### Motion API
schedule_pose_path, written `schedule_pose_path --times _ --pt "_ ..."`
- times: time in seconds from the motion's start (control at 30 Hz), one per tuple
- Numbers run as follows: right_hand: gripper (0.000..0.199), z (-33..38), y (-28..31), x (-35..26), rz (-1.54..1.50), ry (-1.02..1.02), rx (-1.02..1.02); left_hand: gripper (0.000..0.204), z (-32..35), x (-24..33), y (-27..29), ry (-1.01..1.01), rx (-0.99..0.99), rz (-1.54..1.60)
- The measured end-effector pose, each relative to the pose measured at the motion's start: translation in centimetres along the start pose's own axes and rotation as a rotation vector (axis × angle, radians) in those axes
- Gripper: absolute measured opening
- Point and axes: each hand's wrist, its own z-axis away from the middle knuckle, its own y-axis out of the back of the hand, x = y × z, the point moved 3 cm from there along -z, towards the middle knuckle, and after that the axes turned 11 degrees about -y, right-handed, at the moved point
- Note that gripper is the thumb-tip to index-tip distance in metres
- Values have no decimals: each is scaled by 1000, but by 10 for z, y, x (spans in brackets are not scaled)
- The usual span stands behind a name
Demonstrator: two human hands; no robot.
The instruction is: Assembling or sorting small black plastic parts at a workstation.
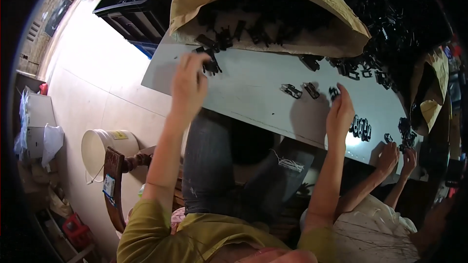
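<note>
My left hand (189,82) is at the left part of the white table, its fingers curled at a small black plastic part (211,62) by the mouth of a brown paper bag (321,46). My right hand (342,112) pinches another small black clip-like part (334,92), slightly blurred, between thumb and fingers just above the table. Between my hands, two similar black parts, one clip (292,91) and one other clip (311,90), lie side by side. More black parts (258,31) spill from the bag's dark opening.
A row of black parts (360,128) lies right of my right hand. Farther right, another person's hands (388,158) handle black parts. A large heap (375,29) fills the back right. A black crate (134,17) stands back left; a white bucket (108,148) is on the floor.
</note>
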Motion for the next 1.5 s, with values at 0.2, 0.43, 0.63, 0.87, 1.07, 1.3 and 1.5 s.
schedule_pose_path --times 0.2,0.43,0.63,0.87,1.07,1.3,1.5 --pt "6 55 3 -27 323 -73 -169 18 -17 -40 9 -133 -125 -234" --pt "25 54 20 -47 235 139 -78 12 3 -24 15 -77 -172 -11" --pt "23 27 3 -49 5 7 -88 12 10 19 -17 -127 -179 444" --pt "23 2 -22 -41 249 156 -66 10 8 53 -61 142 -266 776" --pt "23 7 -19 -48 138 89 -124 11 8 58 -74 260 -332 648" --pt "30 45 -25 -94 -158 253 -353 12 10 56 -77 180 -221 506" --pt "33 54 -30 -97 50 332 -265 19 13 61 -78 -156 -182 520"
